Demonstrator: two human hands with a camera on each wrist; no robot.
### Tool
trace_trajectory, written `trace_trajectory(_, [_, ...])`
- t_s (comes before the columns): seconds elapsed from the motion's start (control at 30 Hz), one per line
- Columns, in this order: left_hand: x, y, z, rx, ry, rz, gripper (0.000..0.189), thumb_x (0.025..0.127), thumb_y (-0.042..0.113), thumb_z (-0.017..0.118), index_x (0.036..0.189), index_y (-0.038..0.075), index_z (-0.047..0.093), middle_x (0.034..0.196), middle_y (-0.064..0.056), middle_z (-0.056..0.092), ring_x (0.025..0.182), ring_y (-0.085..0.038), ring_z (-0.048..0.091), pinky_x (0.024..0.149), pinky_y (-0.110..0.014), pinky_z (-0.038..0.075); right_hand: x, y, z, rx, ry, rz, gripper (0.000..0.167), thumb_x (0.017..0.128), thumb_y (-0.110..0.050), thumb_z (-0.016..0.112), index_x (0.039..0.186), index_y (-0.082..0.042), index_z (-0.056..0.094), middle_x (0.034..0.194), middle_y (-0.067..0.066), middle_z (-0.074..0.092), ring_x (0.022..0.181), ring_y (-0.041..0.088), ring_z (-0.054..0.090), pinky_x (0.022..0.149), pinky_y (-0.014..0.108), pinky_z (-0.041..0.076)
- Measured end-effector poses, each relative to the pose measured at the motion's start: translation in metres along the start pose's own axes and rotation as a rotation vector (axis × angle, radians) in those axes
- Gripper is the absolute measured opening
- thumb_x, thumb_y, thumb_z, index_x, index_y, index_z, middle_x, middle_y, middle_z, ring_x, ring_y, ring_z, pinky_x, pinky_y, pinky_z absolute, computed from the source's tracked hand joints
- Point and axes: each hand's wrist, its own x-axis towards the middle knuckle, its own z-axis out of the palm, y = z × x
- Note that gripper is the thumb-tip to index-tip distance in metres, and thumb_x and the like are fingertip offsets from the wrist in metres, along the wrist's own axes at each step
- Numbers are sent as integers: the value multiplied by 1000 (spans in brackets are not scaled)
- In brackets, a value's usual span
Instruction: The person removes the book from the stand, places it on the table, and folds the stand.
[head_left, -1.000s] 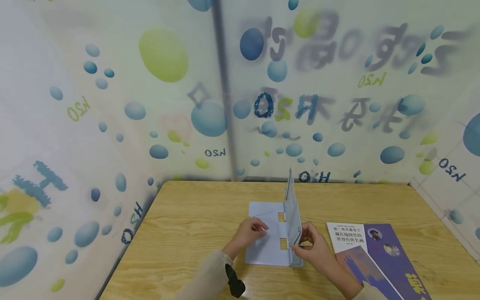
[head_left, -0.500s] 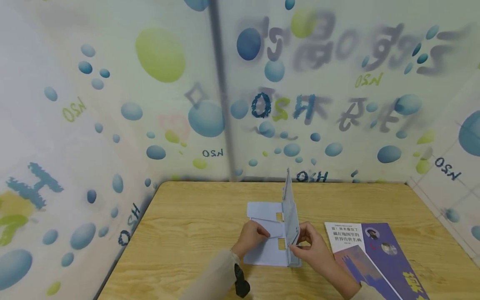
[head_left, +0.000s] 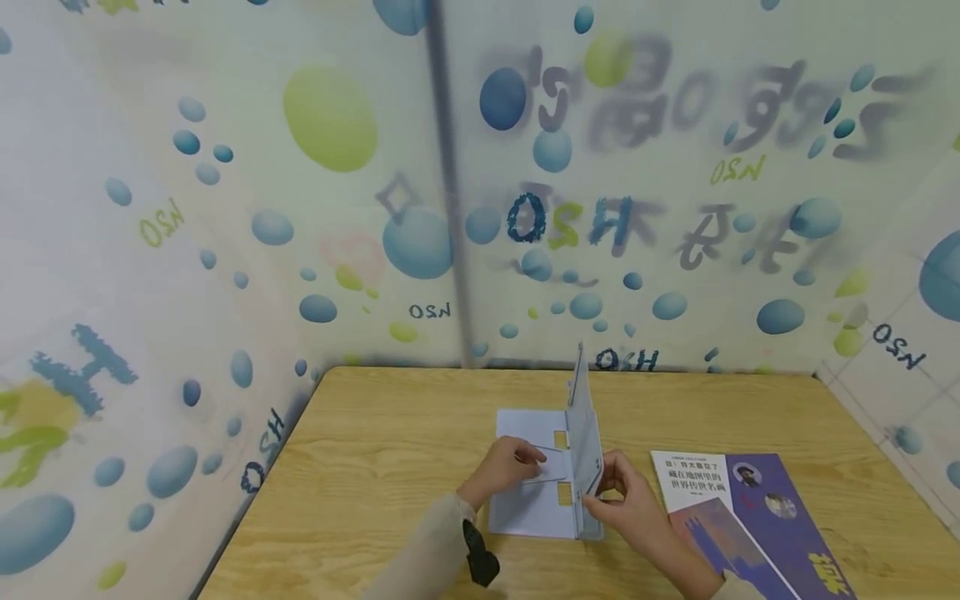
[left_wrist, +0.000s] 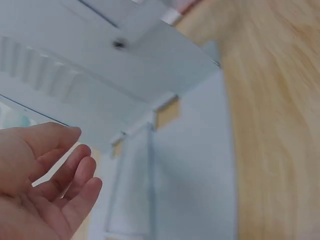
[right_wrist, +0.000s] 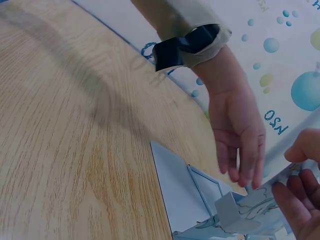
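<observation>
A pale blue-grey folding book stand (head_left: 528, 521) lies with its base flat on the table, its upright panel (head_left: 585, 437) rising from the right side. Two cut-out slots show the wood near the hinge. My right hand (head_left: 630, 508) pinches the panel's lower near edge between thumb and fingers, as the right wrist view also shows. Over the base hovers my left hand (head_left: 502, 468), fingers loosely bent and holding nothing. Beneath it is a narrow flap (left_wrist: 132, 185), outlined within the base (left_wrist: 200, 165). In the head view the left fingers partly hide that flap.
To the right of the stand lie a purple and white book (head_left: 780, 508) and a booklet with a painted cover (head_left: 723, 542) overlapping it. The wooden table (head_left: 375, 450) meets a patterned wall (head_left: 360, 250) at its back and left edges.
My left hand has shifted a little to the right over the base, and the narrow flap's outline shows farther right. My right hand keeps its pinch on the panel.
</observation>
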Motion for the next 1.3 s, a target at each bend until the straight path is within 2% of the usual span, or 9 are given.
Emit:
trace_trajectory(0.13, [4,17,-12,-81,13,16,16,84,5,64,99,0,68,85,-3,63,73,-13,56,62,-27,47,1,0,1,-4,-32,-9,32,73,9,66,97,7,45,85,10,48,76,15,53,62,28,51])
trace_trajectory(0.23, [5,35,-21,-161,17,29,18,86,6,61,103,1,67,91,-7,64,79,-19,59,66,-31,50,3,1,1,-9,-59,-23,31,74,9,67,95,6,45,85,10,48,76,15,53,64,28,50])
trace_trajectory(0.3, [5,49,-28,-241,15,19,20,88,6,60,106,1,66,95,-8,63,83,-22,60,69,-34,52,4,0,2,-13,-65,-34,31,73,8,68,93,5,45,84,9,47,76,14,53,67,29,50])
trace_trajectory(0.43, [-3,89,-39,-439,9,-33,26,90,6,57,115,-2,60,100,-10,61,89,-22,59,75,-39,52,5,1,3,-19,-82,-48,29,73,8,68,91,2,46,84,9,47,76,15,53,71,30,48])
trace_trajectory(0.53, [-4,102,-42,-545,16,-42,31,91,8,56,121,-2,56,103,-11,60,93,-21,58,77,-40,51,6,0,4,-17,-116,-58,29,74,5,69,93,3,46,86,10,48,77,16,53,69,28,49])
trace_trajectory(0.63, [1,98,-40,-606,40,-45,35,92,10,55,125,0,53,106,-12,58,98,-24,58,77,-41,51,8,1,7,-16,-137,-96,30,74,4,70,94,4,48,87,10,51,77,14,53,68,28,49])
trace_trajectory(0.83, [-3,92,-44,-683,145,-88,37,90,4,55,127,0,51,106,-14,55,99,-28,56,77,-41,51,11,3,18,-9,-149,-206,31,72,1,74,96,4,53,85,10,56,75,13,54,67,29,50])
trace_trajectory(1.0, [-12,79,-52,-677,223,-127,38,88,2,56,126,-1,52,104,-13,55,91,-20,56,74,-38,52,14,3,30,-40,-148,-168,33,70,-4,77,96,1,58,82,8,57,74,14,55,68,28,49])
trace_trajectory(1.3, [-31,45,-69,-627,311,-175,43,84,-4,55,127,-6,49,105,-19,53,83,-19,56,70,-33,52,24,8,56,-113,-213,-114,37,67,-7,80,99,-2,62,78,4,56,70,15,55,62,25,48])
